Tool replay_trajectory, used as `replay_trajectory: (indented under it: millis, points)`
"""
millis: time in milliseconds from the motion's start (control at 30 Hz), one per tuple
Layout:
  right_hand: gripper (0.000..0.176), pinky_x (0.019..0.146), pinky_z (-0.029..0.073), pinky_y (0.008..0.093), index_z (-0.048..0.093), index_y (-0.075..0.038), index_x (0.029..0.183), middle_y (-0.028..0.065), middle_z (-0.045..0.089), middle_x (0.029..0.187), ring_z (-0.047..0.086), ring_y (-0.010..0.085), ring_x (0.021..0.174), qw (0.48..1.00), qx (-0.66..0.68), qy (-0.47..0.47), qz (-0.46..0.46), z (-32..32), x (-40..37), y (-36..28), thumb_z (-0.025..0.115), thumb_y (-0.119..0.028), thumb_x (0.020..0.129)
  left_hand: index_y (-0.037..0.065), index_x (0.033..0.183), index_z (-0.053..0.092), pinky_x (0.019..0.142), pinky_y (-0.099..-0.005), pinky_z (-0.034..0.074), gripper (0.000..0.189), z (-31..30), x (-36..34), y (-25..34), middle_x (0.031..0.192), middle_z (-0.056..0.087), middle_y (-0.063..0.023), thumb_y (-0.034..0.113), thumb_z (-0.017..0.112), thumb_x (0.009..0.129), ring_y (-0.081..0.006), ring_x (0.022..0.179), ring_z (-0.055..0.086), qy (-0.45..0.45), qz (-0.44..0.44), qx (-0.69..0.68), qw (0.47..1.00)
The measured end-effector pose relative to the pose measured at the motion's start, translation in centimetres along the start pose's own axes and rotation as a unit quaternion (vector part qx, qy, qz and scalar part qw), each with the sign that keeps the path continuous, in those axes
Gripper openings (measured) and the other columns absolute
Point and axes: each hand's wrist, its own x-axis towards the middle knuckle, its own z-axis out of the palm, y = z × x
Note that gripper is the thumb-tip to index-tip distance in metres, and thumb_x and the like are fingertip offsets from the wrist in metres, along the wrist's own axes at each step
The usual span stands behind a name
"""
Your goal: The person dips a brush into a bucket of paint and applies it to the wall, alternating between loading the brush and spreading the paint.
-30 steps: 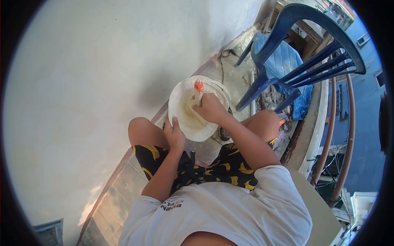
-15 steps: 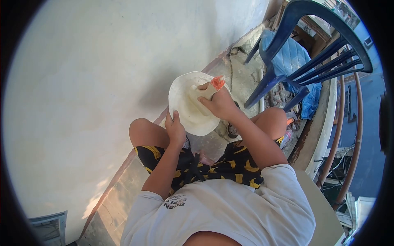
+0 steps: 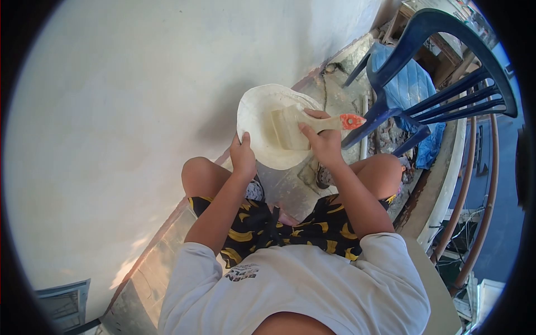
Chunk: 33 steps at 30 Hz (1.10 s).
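Observation:
A shallow whitish bowl (image 3: 257, 106) hangs over the floor between my knees, its inside coated with pale paint. My left hand (image 3: 243, 158) grips its near left rim, thumb over the edge. In my right hand (image 3: 325, 142) is a wide paintbrush (image 3: 301, 120) with a pale, paint-smeared handle and a red end pointing right. The brush's bristles lie inside the bowl, close over the paint. My right fingers wrap the handle near its broad head.
A pale wall (image 3: 134, 111) rises along my left. Ahead to the right stands a dark blue plastic chair (image 3: 385, 109) with light blue plastic sheeting (image 3: 413, 78) behind it. Brown railing pipes (image 3: 466, 184) run along the right edge, past a low ledge (image 3: 441, 178).
The paintbrush has turned, its red end swinging right and its bristles now showing flat in the bowl. Bowl and both hands sit slightly higher and further right in view.

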Motion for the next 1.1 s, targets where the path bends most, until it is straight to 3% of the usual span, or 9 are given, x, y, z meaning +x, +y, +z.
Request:
replay_trajectory:
  millis: [167, 267, 333, 433, 533, 667, 733, 967, 1100]
  points:
    - [0.031, 0.074, 0.047, 0.0257, 0.052, 0.005, 0.109, 0.0124, 0.058, 0.100, 0.057, 0.0136, 0.089, 0.992, 0.091, 0.085, -0.038, 0.1, 1.2, 0.4, 0.063, -0.003, 0.081, -0.004, 0.123, 0.041, 0.088, -0.0346, 0.044, 0.032, -0.1, 1.7, -0.1, 0.118, 0.053, -0.0149, 0.011, 0.038, 0.095, -0.0231, 0.104, 0.054, -0.008, 0.003, 0.029, 1.000]
    - [0.031, 0.074, 0.047, 0.0256, 0.051, 0.005, 0.109, 0.0136, 0.058, 0.101, 0.057, 0.0137, 0.089, 0.986, -0.140, -0.021, -0.084, -0.1, 1.4, 2.2, 0.062, -0.003, 0.081, -0.003, 0.124, 0.040, 0.087, -0.0350, 0.045, 0.032, -0.3, 2.3, -1.1, 0.119, 0.052, -0.0149, 0.012, 0.038, 0.095, -0.0236, 0.104, 0.055, 0.002, -0.006, 0.030, 1.000]
    - [0.033, 0.080, 0.045, 0.0262, 0.051, 0.005, 0.109, 0.0118, 0.058, 0.100, 0.056, 0.0153, 0.091, 0.991, 0.104, 0.065, 0.047, 0.4, 2.2, 3.9, 0.064, -0.004, 0.080, -0.003, 0.124, 0.040, 0.087, -0.0352, 0.045, 0.032, -0.3, 3.2, -1.6, 0.119, 0.052, -0.0148, 0.012, 0.038, 0.095, -0.0239, 0.104, 0.055, 0.004, -0.006, 0.032, 0.999]
    - [0.034, 0.081, 0.045, 0.0271, 0.051, 0.004, 0.109, 0.0113, 0.058, 0.101, 0.056, 0.0149, 0.091, 0.963, 0.205, 0.106, 0.142, 0.1, 3.2, 4.8, 0.064, -0.003, 0.079, -0.002, 0.124, 0.040, 0.088, -0.0356, 0.045, 0.032, -1.3, 3.7, -3.3, 0.118, 0.052, -0.0145, 0.012, 0.039, 0.095, -0.0243, 0.103, 0.055, 0.014, -0.020, 0.027, 0.999]
    - [0.031, 0.081, 0.045, 0.0260, 0.052, 0.004, 0.107, 0.0116, 0.057, 0.103, 0.055, 0.0133, 0.094, 0.995, 0.072, 0.062, 0.019, 0.3, 3.7, 5.5, 0.064, 0.000, 0.079, -0.001, 0.124, 0.039, 0.088, -0.0364, 0.046, 0.032, -1.5, 4.6, -4.5, 0.118, 0.052, -0.0146, 0.013, 0.039, 0.095, -0.0247, 0.104, 0.055, 0.037, -0.044, 0.023, 0.998]
    - [0.032, 0.083, 0.045, 0.0278, 0.051, 0.004, 0.108, 0.0125, 0.056, 0.105, 0.055, 0.0152, 0.096, 0.971, 0.168, 0.090, 0.142, -0.7, 5.5, 6.7, 0.062, 0.002, 0.079, -0.003, 0.125, 0.040, 0.086, -0.0324, 0.045, 0.034, -1.3, 4.7, -5.1, 0.116, 0.053, -0.0136, 0.011, 0.039, 0.095, -0.0215, 0.101, 0.055, 0.063, -0.078, 0.037, 0.994]
    - [0.033, 0.086, 0.046, 0.0305, 0.049, 0.005, 0.110, 0.0131, 0.056, 0.108, 0.056, 0.0188, 0.099, 0.901, 0.376, 0.151, 0.157, -1.7, 6.9, 8.4, 0.060, 0.001, 0.080, -0.003, 0.125, 0.040, 0.086, -0.0328, 0.045, 0.034, -1.0, 4.8, -5.2, 0.116, 0.053, -0.0138, 0.012, 0.039, 0.095, -0.0217, 0.101, 0.055, 0.066, -0.087, 0.040, 0.993]
    - [0.040, 0.091, 0.044, 0.0346, 0.044, 0.006, 0.120, 0.0144, 0.055, 0.115, 0.055, 0.0228, 0.104, 0.855, 0.447, 0.242, 0.105, -6.8, 15.2, 17.0, 0.055, -0.002, 0.083, 0.001, 0.128, 0.036, 0.089, -0.0378, 0.046, 0.035, -0.1, 5.0, -5.7, 0.121, 0.050, -0.0142, 0.014, 0.040, 0.095, -0.0263, 0.106, 0.054, 0.057, -0.120, 0.045, 0.990]
    - [0.041, 0.083, 0.050, 0.0366, 0.046, -0.003, 0.123, 0.0107, 0.056, 0.114, 0.057, 0.0221, 0.102, 0.834, 0.440, 0.293, 0.159, -8.7, 20.3, 24.5, 0.056, -0.005, 0.084, -0.002, 0.123, 0.041, 0.084, -0.0336, 0.046, 0.034, 0.0, 4.9, -6.4, 0.113, 0.055, -0.0135, 0.015, 0.043, 0.094, -0.0226, 0.099, 0.057, 0.093, -0.158, 0.050, 0.982]
